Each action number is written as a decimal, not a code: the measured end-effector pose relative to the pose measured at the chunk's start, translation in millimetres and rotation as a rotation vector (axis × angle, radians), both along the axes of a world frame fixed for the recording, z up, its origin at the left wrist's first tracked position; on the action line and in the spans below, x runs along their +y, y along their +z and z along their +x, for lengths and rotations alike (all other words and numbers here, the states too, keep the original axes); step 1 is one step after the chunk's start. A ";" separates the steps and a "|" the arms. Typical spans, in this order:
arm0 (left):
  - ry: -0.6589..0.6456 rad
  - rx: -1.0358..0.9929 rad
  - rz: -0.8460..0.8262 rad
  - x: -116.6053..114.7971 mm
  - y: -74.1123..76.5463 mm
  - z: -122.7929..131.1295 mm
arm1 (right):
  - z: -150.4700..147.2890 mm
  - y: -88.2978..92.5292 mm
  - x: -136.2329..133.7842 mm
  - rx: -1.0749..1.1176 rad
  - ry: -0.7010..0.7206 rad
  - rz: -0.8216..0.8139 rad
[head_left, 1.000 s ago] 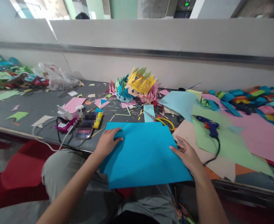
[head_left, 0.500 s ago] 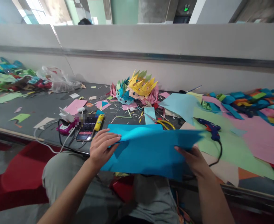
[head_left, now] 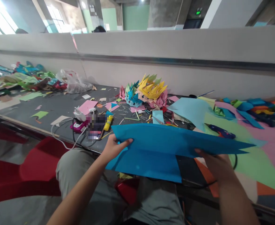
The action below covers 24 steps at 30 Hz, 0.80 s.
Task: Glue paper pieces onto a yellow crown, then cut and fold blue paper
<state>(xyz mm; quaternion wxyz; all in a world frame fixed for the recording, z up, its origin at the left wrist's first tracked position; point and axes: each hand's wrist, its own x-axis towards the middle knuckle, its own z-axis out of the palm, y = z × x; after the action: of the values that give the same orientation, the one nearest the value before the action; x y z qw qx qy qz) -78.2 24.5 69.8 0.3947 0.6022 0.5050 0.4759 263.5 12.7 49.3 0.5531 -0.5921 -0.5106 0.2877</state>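
A long sheet of blue paper (head_left: 160,137) is held up between my two hands, with pointed notches at its right end. My left hand (head_left: 115,148) grips its left end, thumb on the near face and fingers behind. My right hand (head_left: 214,162) pinches its lower edge toward the right, the fingers partly hidden behind it. Beneath lies another blue sheet (head_left: 146,167), sticking out over the table's front edge. A hot glue gun (head_left: 221,131) rests just beyond the notched end. Scissors behind the raised sheet are mostly hidden.
Folded paper crowns (head_left: 149,92) stand near the partition. A yellow glue stick (head_left: 108,123), a phone (head_left: 96,135) and a purple power strip (head_left: 78,126) with cables sit at left. Coloured sheets (head_left: 245,168) cover the right side. A red chair (head_left: 39,168) is at lower left.
One blue sheet has been lifted and drawn to the right, showing its notched end and the lower sheet. My left thumb now lies on its near face. The camera view has shifted left.
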 end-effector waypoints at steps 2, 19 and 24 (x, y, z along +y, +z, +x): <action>-0.035 -0.067 -0.054 3.9 -2.1 2.6 | 0.5 2.1 1.7 0.004 -0.004 -0.006; -0.091 -0.163 -0.143 29.7 -6.5 18.7 | 14.6 -41.4 9.5 0.150 -0.172 0.060; -0.047 -0.127 -0.156 23.6 -0.2 21.0 | 9.9 -48.5 2.3 0.246 -0.127 0.082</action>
<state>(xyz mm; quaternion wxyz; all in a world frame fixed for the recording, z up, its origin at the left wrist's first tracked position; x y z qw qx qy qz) -57.2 48.1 69.7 0.4828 0.5497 0.5003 0.4630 273.4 15.0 0.8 0.6525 -0.5602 -0.4117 0.3014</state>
